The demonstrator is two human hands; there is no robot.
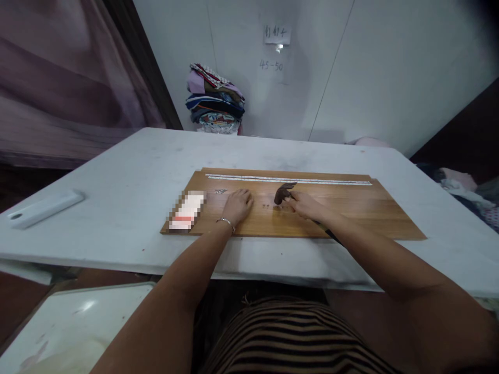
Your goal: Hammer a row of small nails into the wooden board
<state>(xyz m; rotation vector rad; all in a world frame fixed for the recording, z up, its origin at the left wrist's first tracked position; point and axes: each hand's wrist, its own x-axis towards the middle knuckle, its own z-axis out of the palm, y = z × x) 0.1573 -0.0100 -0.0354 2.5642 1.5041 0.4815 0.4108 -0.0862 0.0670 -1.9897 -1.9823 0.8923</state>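
Note:
A wooden board lies flat on the white table. My right hand grips a claw hammer near its head, with the dark end of the handle showing below my wrist. The hammer head is just above a short row of small nails standing in the board; whether it touches one I cannot tell. Palm down on the board, my left hand rests to the left of that row, fingers stretched out and holding nothing. A few loose nails lie beyond it to the left.
Two white marked strips run along the board's far edge. A pixelated rectangle covers its left end. On the table lies a long white object. Folded cloth is stacked by the wall; a white surface stands lower left.

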